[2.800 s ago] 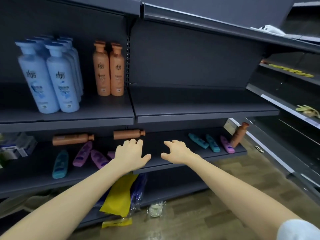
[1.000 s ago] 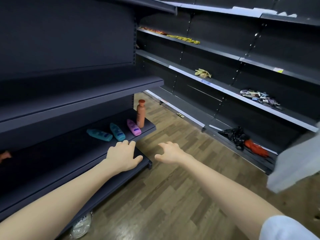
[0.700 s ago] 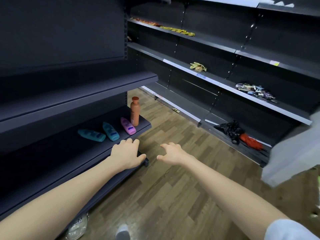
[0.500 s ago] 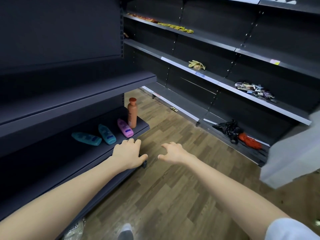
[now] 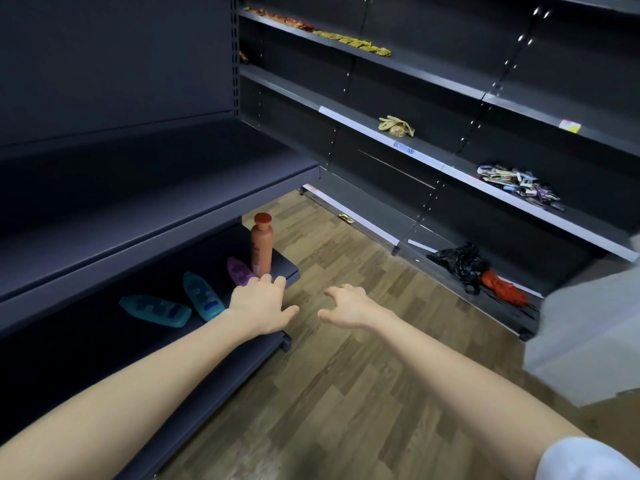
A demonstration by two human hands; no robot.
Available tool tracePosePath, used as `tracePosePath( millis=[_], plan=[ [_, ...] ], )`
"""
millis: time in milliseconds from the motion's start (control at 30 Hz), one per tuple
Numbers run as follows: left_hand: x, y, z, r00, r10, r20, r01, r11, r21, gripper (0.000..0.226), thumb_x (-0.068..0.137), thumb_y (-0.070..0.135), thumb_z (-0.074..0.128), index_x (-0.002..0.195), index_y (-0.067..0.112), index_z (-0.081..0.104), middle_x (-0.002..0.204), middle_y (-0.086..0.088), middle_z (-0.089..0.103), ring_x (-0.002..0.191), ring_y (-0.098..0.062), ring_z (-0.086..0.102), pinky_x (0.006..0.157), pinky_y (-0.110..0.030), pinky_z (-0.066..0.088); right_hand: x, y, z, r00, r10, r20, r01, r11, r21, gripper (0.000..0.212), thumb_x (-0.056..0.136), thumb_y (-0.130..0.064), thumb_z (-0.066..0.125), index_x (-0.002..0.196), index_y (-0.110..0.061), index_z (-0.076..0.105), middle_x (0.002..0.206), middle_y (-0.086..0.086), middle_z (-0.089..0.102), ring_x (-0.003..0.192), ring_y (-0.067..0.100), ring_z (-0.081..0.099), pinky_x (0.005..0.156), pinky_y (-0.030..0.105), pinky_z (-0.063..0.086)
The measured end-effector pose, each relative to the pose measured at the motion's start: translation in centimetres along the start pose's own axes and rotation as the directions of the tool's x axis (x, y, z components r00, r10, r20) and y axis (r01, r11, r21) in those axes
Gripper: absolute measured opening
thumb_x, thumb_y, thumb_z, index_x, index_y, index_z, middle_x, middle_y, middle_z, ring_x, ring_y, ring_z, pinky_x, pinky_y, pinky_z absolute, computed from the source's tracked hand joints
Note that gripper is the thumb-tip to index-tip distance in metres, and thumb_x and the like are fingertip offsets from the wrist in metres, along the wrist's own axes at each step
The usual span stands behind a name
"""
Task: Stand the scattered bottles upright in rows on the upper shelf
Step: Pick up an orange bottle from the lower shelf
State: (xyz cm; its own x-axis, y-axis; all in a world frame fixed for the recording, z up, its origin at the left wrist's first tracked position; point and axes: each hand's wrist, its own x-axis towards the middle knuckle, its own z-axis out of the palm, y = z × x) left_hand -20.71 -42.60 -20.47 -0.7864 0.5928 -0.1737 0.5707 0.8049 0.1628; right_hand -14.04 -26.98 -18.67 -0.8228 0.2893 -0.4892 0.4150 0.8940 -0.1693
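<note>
The upper shelf (image 5: 173,188) lies bare; 1 orange bottle (image 5: 262,249) stands beneath its overhang.

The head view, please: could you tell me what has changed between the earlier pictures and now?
The view swung right, away from the blue and orange bottles standing on the upper shelf, to the shelf's end. The left hand now reaches toward the upright orange bottle and the purple bottle. The right hand stays empty; nothing was grasped.

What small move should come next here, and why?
Probably the left hand closes on the purple bottle just beyond its fingertips. Both hands are empty, the right hand hovers over the floor, and this bottle lies flat on the lower shelf while the upper shelf is bare.
</note>
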Motion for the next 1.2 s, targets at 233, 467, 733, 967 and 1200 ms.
tracePosePath(
  millis=[233, 467, 733, 967, 1200],
  plan=[
    [4.2, -1.6, -1.1, 1.0, 0.023, 0.009, -0.023, 1.0, 0.007, 0.055, 0.09, 0.056, 0.043, 0.128, 0.017, 0.041, 0.124, -0.007, 0.048, 0.114, -0.027, 0.047, 0.083, -0.038, 0.044, 3.9, -1.5, -2.3, 1.0, 0.022, -0.016, -0.022, 1.0, 0.001, 0.061, 0.094, -0.043, 0.047, 0.146, -0.016, 0.032, 0.148, 0.014, 0.031, 0.138, 0.034, 0.023, 0.11, 0.046, 0.029],
    [6.5, -2.8, -1.4, 0.998, 0.038, 0.04, -0.038, 0.999, 0.001, 0.053, 0.091, 0.056, 0.043, 0.126, 0.016, 0.042, 0.126, -0.008, 0.048, 0.116, -0.027, 0.046, 0.083, -0.038, 0.044, 5.9, -2.0, -3.2, 0.999, 0.044, 0.0, -0.044, 0.999, -0.013, 0.061, 0.094, -0.044, 0.047, 0.147, -0.018, 0.031, 0.148, 0.014, 0.031, 0.138, 0.035, 0.023, 0.11, 0.046, 0.029],
    [8.0, -3.0, -1.4, 0.998, 0.027, 0.064, -0.026, 1.0, -0.004, 0.055, 0.091, 0.055, 0.043, 0.129, 0.016, 0.041, 0.129, -0.009, 0.047, 0.118, -0.028, 0.045, 0.084, -0.039, 0.044, 7.5, -1.9, -3.5, 0.999, 0.037, 0.027, -0.036, 0.999, -0.032, 0.061, 0.094, -0.044, 0.048, 0.146, -0.016, 0.032, 0.147, 0.016, 0.031, 0.138, 0.036, 0.023, 0.11, 0.047, 0.029],
    [9.0, -2.8, -1.1, 0.996, -0.041, 0.082, 0.043, 0.999, -0.013, 0.054, 0.09, 0.055, 0.046, 0.126, 0.015, 0.042, 0.127, -0.009, 0.048, 0.116, -0.028, 0.047, 0.082, -0.038, 0.044, 10.0, -1.6, -3.6, 0.998, -0.032, 0.057, 0.035, 0.997, -0.063, 0.063, 0.093, -0.044, 0.048, 0.146, -0.016, 0.032, 0.149, 0.015, 0.03, 0.138, 0.035, 0.024, 0.11, 0.046, 0.03],
    [10.1, -1.6, -0.7, 0.988, -0.128, 0.082, 0.131, 0.991, -0.038, 0.057, 0.089, 0.056, 0.047, 0.128, 0.015, 0.041, 0.128, -0.009, 0.048, 0.117, -0.029, 0.047, 0.084, -0.037, 0.045, 12.5, -0.8, -4.3, 0.987, -0.119, 0.106, 0.131, 0.985, -0.111, 0.063, 0.094, -0.045, 0.048, 0.147, -0.016, 0.031, 0.149, 0.015, 0.031, 0.138, 0.035, 0.024, 0.111, 0.045, 0.029]
  ],
)
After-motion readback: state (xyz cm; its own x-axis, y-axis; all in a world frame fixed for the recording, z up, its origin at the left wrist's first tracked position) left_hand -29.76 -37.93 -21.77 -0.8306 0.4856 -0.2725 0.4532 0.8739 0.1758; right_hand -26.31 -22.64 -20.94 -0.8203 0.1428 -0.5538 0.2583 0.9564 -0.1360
